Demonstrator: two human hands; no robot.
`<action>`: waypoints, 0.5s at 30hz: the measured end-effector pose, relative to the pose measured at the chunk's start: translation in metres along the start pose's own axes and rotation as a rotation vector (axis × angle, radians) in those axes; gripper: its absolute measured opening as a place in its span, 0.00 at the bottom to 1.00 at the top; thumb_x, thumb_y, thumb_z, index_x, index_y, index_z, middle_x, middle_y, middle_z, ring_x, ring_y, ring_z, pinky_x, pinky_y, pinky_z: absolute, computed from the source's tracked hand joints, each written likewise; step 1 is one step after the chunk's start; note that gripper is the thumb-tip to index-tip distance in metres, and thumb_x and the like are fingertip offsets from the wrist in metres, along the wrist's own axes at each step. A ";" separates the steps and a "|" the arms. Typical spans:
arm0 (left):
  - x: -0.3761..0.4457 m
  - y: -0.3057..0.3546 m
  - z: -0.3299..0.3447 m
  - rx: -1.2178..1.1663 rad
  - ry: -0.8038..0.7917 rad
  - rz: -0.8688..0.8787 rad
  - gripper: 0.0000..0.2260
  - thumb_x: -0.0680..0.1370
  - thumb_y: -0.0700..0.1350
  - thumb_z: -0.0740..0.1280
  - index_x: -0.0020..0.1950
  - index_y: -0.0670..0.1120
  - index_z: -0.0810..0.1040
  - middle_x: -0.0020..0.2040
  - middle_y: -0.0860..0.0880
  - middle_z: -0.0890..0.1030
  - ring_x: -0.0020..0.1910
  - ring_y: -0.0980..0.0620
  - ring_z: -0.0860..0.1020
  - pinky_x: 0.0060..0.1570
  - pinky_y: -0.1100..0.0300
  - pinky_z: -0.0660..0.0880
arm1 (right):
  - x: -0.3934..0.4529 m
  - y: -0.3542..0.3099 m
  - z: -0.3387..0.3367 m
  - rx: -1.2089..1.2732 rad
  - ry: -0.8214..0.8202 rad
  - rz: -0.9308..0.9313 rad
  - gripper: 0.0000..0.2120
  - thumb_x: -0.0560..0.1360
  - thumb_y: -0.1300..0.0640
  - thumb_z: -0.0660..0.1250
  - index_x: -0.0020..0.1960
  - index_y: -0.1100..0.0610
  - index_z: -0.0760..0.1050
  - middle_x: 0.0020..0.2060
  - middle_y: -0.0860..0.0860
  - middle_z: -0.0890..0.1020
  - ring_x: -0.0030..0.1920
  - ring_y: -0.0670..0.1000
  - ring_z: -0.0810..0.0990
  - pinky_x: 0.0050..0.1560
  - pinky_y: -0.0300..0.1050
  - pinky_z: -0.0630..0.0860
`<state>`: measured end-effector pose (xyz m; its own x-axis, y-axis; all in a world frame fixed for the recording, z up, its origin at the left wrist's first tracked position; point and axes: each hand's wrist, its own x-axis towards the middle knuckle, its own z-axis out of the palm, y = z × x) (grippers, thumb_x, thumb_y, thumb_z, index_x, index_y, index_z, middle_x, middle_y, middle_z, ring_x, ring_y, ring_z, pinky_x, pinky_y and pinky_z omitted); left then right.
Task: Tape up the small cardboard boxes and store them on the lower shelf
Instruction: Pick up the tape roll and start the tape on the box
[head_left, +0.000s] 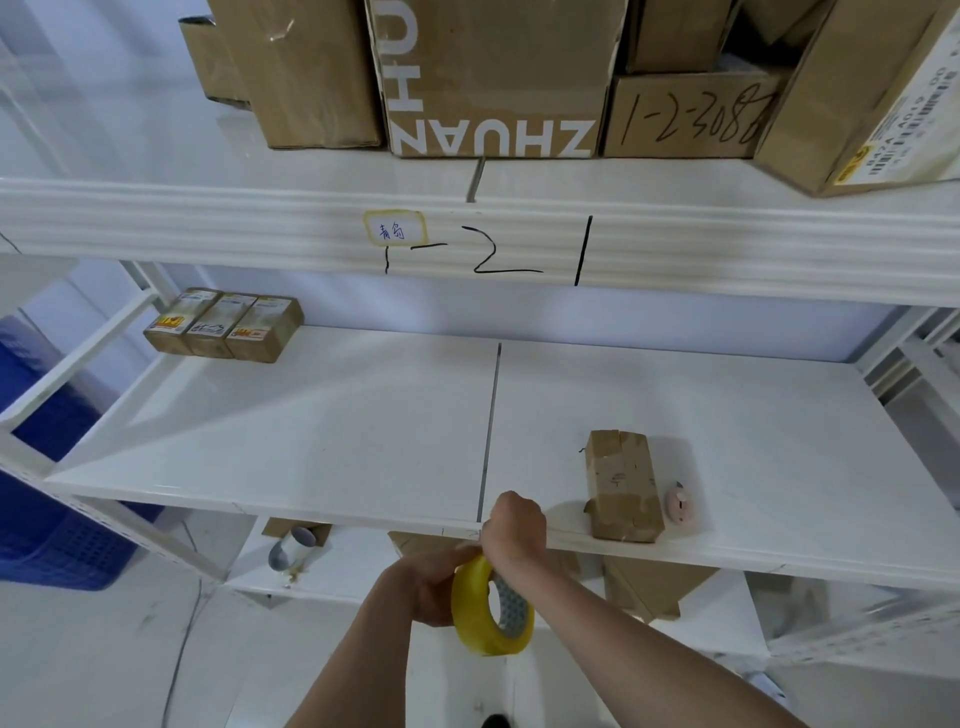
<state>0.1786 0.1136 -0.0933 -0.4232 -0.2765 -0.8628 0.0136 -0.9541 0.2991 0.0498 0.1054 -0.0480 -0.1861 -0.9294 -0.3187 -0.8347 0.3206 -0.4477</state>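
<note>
- Left hand (423, 587) gripped the yellow tape roll (491, 608) from behind, likely steadying it so tape could be drawn off.
- Right hand (514, 525) was clenched at the roll's top, by the front lip of the white shelf (311, 431); it probably pinched the tape end, but the strip itself could not be made out.
- Small cardboard box (623, 486) lay on the shelf at 1 o'clock from the hands, close to the front edge, flaps looking rough and partly taped; placed within easy reach for taping.
- Small pink object (680, 506) sat just beside the box at its 3 o'clock; type unclear.
- Three labelled small boxes (223, 325) stood touching in a row at 10 o'clock, far back-left corner, likely already stored.
- Wide bare shelf surface lay between that row and the box, so there was room to slide.
- Large cartons (488, 78) filled the upper shelf at 12 o'clock, limiting headroom.
</note>
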 end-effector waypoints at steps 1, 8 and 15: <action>0.001 0.000 -0.001 0.006 0.002 -0.003 0.16 0.78 0.52 0.73 0.45 0.38 0.87 0.41 0.43 0.84 0.37 0.46 0.84 0.45 0.52 0.81 | -0.002 -0.001 -0.001 -0.008 0.010 -0.022 0.18 0.78 0.65 0.65 0.33 0.54 0.63 0.32 0.48 0.72 0.45 0.52 0.80 0.41 0.43 0.72; -0.010 0.006 -0.010 0.036 -0.040 0.145 0.16 0.79 0.54 0.71 0.50 0.40 0.84 0.44 0.44 0.80 0.45 0.48 0.79 0.51 0.51 0.78 | -0.005 -0.021 -0.009 0.306 0.020 0.053 0.15 0.75 0.60 0.68 0.33 0.56 0.66 0.27 0.48 0.70 0.31 0.50 0.72 0.29 0.41 0.64; -0.033 0.050 0.004 0.499 0.178 0.246 0.16 0.78 0.54 0.72 0.61 0.47 0.82 0.58 0.41 0.84 0.59 0.40 0.82 0.63 0.43 0.78 | 0.016 0.000 -0.034 0.811 -0.111 0.411 0.08 0.68 0.66 0.79 0.37 0.64 0.80 0.36 0.61 0.85 0.36 0.57 0.85 0.48 0.56 0.85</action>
<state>0.1898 0.0757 -0.0481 -0.3022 -0.5397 -0.7857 -0.3544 -0.7016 0.6182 0.0293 0.0840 -0.0246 -0.3025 -0.7042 -0.6423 -0.0860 0.6913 -0.7174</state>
